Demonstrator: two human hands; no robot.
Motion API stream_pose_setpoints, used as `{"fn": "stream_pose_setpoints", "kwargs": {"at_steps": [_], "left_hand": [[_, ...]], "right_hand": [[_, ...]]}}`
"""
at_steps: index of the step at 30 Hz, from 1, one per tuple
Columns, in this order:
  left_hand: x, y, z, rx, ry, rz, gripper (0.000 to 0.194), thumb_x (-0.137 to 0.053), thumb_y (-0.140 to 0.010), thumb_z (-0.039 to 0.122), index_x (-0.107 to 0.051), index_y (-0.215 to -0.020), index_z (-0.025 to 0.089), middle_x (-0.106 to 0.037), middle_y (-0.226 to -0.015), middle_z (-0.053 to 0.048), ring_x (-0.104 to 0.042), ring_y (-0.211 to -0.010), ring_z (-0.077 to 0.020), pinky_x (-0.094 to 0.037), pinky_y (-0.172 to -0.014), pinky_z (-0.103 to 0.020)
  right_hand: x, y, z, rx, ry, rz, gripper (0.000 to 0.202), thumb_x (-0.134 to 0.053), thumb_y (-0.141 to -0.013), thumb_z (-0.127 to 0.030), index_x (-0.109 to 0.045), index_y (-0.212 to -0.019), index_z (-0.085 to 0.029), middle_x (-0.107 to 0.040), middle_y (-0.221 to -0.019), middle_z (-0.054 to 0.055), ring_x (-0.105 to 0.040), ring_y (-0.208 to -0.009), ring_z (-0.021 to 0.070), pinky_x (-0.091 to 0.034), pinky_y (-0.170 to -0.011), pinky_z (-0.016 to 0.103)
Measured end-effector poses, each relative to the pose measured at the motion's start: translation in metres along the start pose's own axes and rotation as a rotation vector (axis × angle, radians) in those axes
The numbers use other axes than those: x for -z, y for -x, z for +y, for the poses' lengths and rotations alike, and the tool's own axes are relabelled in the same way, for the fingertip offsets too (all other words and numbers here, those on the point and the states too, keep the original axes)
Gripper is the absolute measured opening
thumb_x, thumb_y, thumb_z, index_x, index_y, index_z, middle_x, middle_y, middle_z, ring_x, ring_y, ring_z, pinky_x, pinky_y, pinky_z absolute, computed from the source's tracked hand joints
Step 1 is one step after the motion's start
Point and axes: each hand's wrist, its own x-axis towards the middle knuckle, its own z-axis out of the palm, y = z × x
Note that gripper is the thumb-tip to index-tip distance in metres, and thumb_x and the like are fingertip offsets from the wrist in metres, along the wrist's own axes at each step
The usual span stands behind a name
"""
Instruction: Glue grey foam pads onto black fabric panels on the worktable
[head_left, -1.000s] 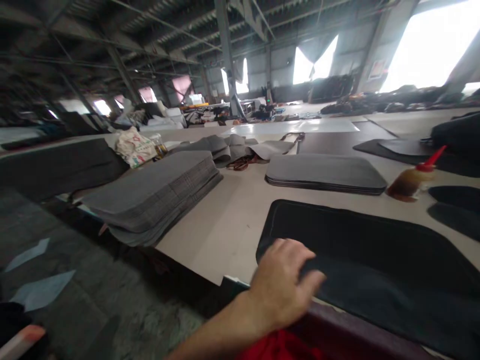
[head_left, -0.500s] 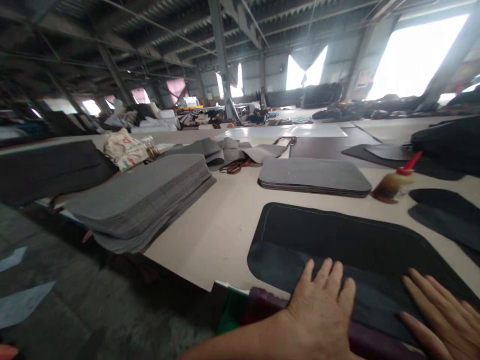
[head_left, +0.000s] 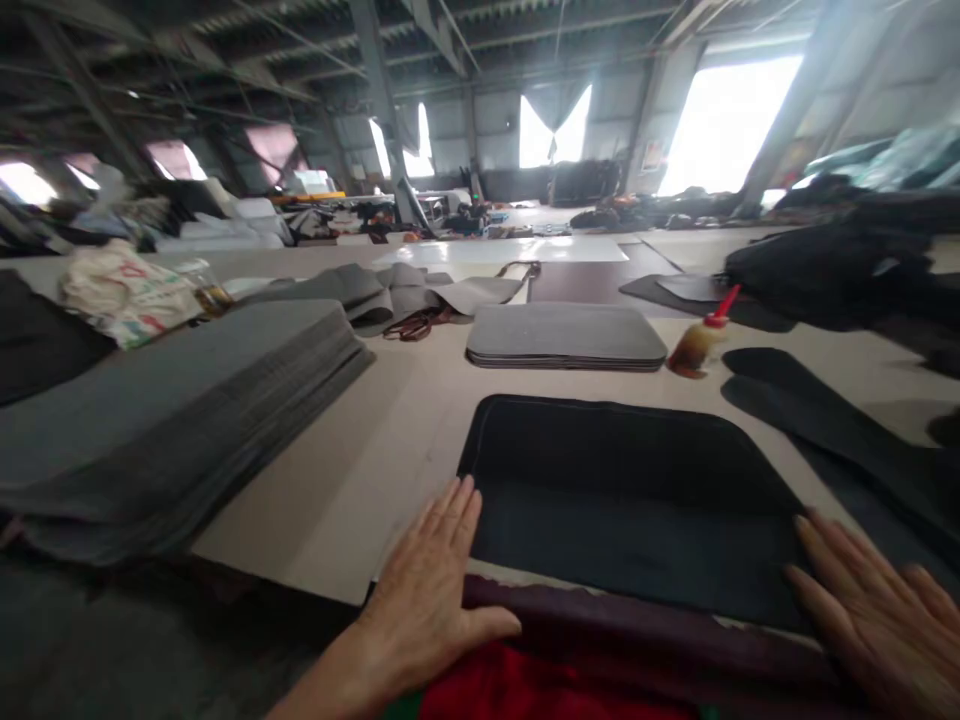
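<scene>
Seemingly squaring the black panel (head_left: 622, 505)

It lies flat between the fingertips: left hand (head_left: 427, 582) with fingers together, thumb out; right hand (head_left: 877, 622) slightly spread. The next move likely calls for even pressure from both sides.

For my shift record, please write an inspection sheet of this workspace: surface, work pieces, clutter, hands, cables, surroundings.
Surface: pale tabletop, partly covered.
Work pieces: black panel, lying flat.
Clutter: large grey stack at left; smaller grey stack and red-tipped bottle beyond the panel; cloth bag.
Hands: left hand at the panel's left edge, right hand at its right; both open.
Cables: nothing seen on the tabletop.
Surroundings: bright windows, grey post.
</scene>
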Motion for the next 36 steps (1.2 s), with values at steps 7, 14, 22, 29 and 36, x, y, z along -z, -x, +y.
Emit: {"fn": "stream_pose_setpoints", "kwargs": {"at_steps": [7, 14, 22, 29, 36], "left_hand": [[-0.022, 0.004, -0.023, -0.158, -0.174, 0.315, 0.112, -0.054, -0.077, 0.082, -0.016, -0.16, 0.016, -0.027, -0.161, -0.015, -0.037, -0.144, -0.0343, -0.038, -0.116, -0.05], [-0.027, 0.002, -0.033, -0.235, -0.256, 0.456, 0.106, -0.056, -0.077, 0.08, -0.019, -0.159, 0.023, -0.038, -0.157, -0.011, -0.045, -0.138, -0.036, -0.042, -0.108, -0.053], [-0.036, -0.002, -0.045, -0.288, -0.169, 0.499, 0.08, -0.059, -0.082, 0.071, -0.043, -0.143, 0.022, -0.055, -0.142, -0.011, -0.055, -0.124, -0.0331, -0.04, -0.104, -0.046], [-0.039, -0.002, -0.047, -0.271, -0.058, 0.382, 0.087, -0.057, -0.081, 0.075, -0.041, -0.144, 0.017, -0.048, -0.146, -0.015, -0.048, -0.127, -0.0354, -0.03, -0.11, -0.048], [-0.024, -0.002, -0.037, -0.293, -0.116, 0.357, 0.086, -0.052, -0.084, 0.077, -0.042, -0.141, 0.014, -0.051, -0.142, -0.017, -0.048, -0.127, -0.0339, -0.018, -0.118, -0.049]], "right_hand": [[0.039, -0.007, 0.0, -0.283, 0.285, -0.144, 0.056, -0.02, -0.1, -0.038, -0.069, -0.114, -0.014, -0.052, -0.142, 0.024, -0.047, -0.132, 0.045, -0.04, -0.097, 0.073], [0.041, -0.042, -0.021, -0.242, -0.038, -0.053, 0.058, -0.035, -0.102, -0.05, -0.043, -0.146, -0.013, -0.038, -0.155, 0.014, -0.035, -0.144, 0.0305, -0.035, -0.117, 0.055], [0.06, -0.082, -0.032, -0.447, -0.406, -0.248, 0.064, -0.034, -0.101, -0.058, -0.047, -0.148, -0.016, -0.039, -0.156, 0.01, -0.036, -0.144, 0.0267, -0.029, -0.122, 0.044], [0.085, -0.07, -0.028, -0.756, -0.545, -0.151, 0.04, -0.048, -0.097, -0.055, -0.07, -0.106, -0.024, -0.069, -0.112, 0.006, -0.064, -0.103, 0.0267, -0.05, -0.095, 0.041], [0.055, -0.066, -0.072, -0.022, -0.433, -0.275, 0.04, -0.041, -0.086, -0.001, -0.064, -0.113, -0.019, -0.06, -0.108, 0.008, -0.055, -0.099, 0.0219, -0.048, -0.084, 0.037]]}}
